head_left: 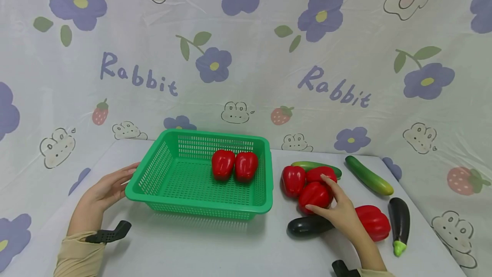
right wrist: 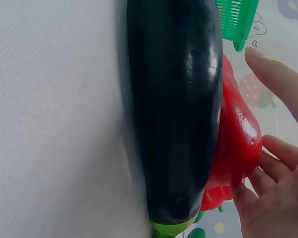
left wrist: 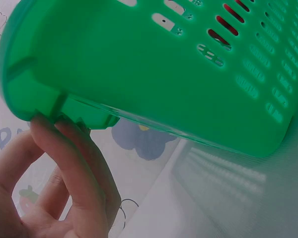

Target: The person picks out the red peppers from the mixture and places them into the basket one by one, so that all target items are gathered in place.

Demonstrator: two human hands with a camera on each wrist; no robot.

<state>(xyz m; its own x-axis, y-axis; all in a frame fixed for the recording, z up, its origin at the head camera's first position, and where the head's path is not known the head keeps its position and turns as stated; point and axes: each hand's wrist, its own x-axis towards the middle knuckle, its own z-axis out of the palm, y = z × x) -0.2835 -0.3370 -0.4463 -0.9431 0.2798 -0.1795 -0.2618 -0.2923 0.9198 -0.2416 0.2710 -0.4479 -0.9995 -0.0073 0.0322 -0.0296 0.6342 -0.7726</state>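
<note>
A green plastic basket (head_left: pixel 200 203) stands at the centre left with two red bell peppers (head_left: pixel 246 166) at its right end. My left hand (head_left: pixel 109 188) is at its left end, fingertips at the underside of the rim (left wrist: pixel 20 94), fingers loosely bent. To the right of the basket, my right hand (head_left: pixel 340 209) reaches over a red bell pepper (head_left: pixel 315 196), thumb and fingers spread around it. In the right wrist view the fingers (right wrist: pixel 275 163) are right at the pepper's side, while the thumb stands away from it. A dark eggplant (right wrist: pixel 176 109) lies just in front of that pepper.
Two more red bell peppers (head_left: pixel 293 181) and a cucumber (head_left: pixel 309 165) lie behind the reached pepper. Another red bell pepper (head_left: pixel 373 223), an eggplant (head_left: pixel 399 219) and a cucumber (head_left: pixel 368 175) lie farther right. A printed cloth (head_left: pixel 261 54) hangs behind the white table (head_left: pixel 184 247).
</note>
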